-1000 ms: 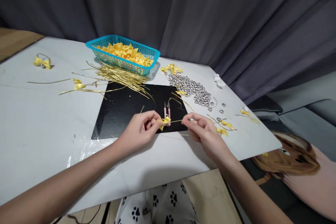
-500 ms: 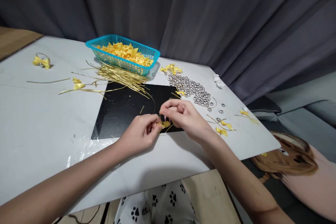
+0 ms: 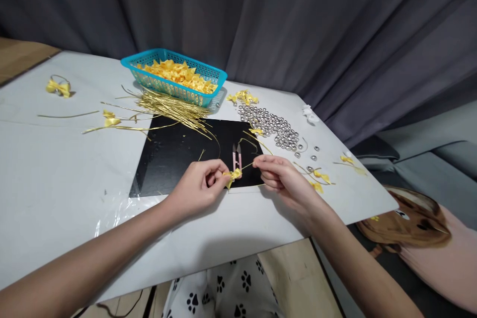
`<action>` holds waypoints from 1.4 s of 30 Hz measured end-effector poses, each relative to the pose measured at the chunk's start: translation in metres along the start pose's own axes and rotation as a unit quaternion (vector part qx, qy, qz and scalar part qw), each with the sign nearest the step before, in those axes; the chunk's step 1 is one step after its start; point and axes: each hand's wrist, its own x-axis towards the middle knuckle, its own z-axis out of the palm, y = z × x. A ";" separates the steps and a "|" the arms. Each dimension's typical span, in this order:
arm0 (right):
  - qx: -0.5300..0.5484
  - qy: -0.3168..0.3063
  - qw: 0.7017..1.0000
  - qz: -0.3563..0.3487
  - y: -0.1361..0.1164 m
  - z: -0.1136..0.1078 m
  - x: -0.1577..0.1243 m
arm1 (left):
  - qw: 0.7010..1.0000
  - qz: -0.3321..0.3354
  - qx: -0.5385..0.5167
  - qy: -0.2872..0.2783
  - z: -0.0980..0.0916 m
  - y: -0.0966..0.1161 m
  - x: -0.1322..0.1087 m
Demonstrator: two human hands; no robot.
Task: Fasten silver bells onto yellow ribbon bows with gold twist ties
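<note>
Right hand (image 3: 285,179) drew away, fingers pinching thin gold cord (image 3: 247,166); left hand (image 3: 199,184) pinched a shiny yellow ribbon bow (image 3: 234,175) by its left end.

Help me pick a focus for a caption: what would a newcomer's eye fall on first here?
Probably the turquoise basket heaped with yellow ribbon pieces, bright against the dark curtain at the back. Next come the gold wires strewn before it and the scatter of small silver pieces on the right. At the centre, over the black mat, the left hand pinches a yellow bow while the right hand holds a gold strand.
</note>
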 end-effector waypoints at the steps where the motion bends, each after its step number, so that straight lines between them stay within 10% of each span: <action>1: 0.002 0.006 1.000 0.005 0.000 0.001 0.002 | 1.000 0.015 0.014 -0.002 0.000 0.000 -0.001; 12: -0.076 -0.086 0.992 -0.058 -0.015 0.046 0.007 | 0.996 0.055 0.075 0.002 0.001 -0.006 -0.002; 22: -0.186 -0.238 0.951 -0.067 -0.007 0.031 -0.018 | 0.998 0.022 0.056 -0.010 -0.001 -0.002 0.000; 31: -0.030 -0.048 0.997 -0.049 -0.005 0.016 -0.004 | 0.997 0.035 0.072 -0.015 0.001 -0.003 -0.002; 42: -0.076 -0.098 0.992 -0.040 -0.018 0.045 0.014 | 0.996 0.050 0.077 -0.004 0.000 -0.004 -0.001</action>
